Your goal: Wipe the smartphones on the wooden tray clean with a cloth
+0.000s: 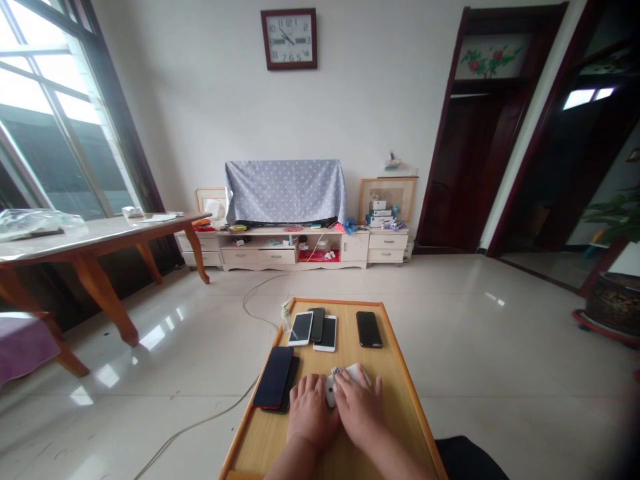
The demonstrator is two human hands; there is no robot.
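Left hand [311, 412] resting low on a pale wooden table [400, 413] with an orange border, right hand [358, 408] angling in just beside it. Small white oblong object [330, 392] sitting between both hands, touching the left hand's fingers [320, 388] and partly tucked under the right hand's fingers [346, 387]. White cloth [357, 373] poking out beyond the right hand, a patterned scrap showing at its edge. Fingers curving over these items, with no telling from this view whether either hand is clenching or merely lying on them.

Dark phone [273, 377] with a red edge lying across a black phone [289, 390], both just left of the left hand. White-framed phone [301, 329], black phone [317, 324] and white phone [327, 333] lying close together toward the far end, black phone [369, 329] lying apart on the right. Pump bottle [285, 319] standing at the far left corner.

Cable [200, 420] snaking across the tiled floor [475, 333] left of the table. Long wooden table [100, 239] standing on the left. Low white cabinet [295, 253] lining the far wall beneath a polka-dot cloth [285, 192] and a square wall clock [289, 39].
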